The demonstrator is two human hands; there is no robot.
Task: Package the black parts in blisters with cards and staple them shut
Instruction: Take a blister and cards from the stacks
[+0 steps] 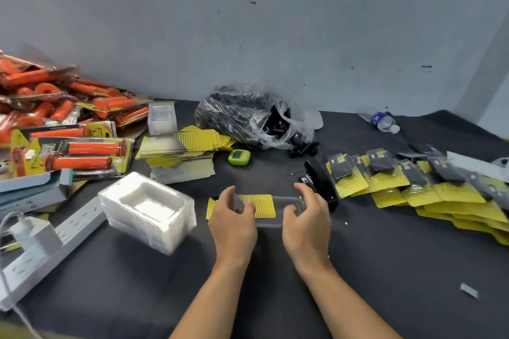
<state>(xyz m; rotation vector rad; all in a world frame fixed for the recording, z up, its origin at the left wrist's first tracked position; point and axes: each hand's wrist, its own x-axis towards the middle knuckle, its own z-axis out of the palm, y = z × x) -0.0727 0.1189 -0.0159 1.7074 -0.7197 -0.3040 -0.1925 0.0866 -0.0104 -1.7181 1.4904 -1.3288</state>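
With the clear blister (281, 202) and yellow card (261, 203) held mid-worktop (154, 283) by left grip (234, 219) and right grip (305, 217), each curled round an end, card slippage during closing is risked, spoiling stapling.

Clear blister (278, 209) opened flat on table, yellow-gridded card (261, 205) inside

On the tabletop (385, 256), the blister stack (148, 209) lies left of the open blister (271, 205) at centre. Card piles (179, 151) lie behind the stack, the bag of parts (253, 115) behind centre, the stapler (321, 184) just right, and finished packs (413, 181) farther right.
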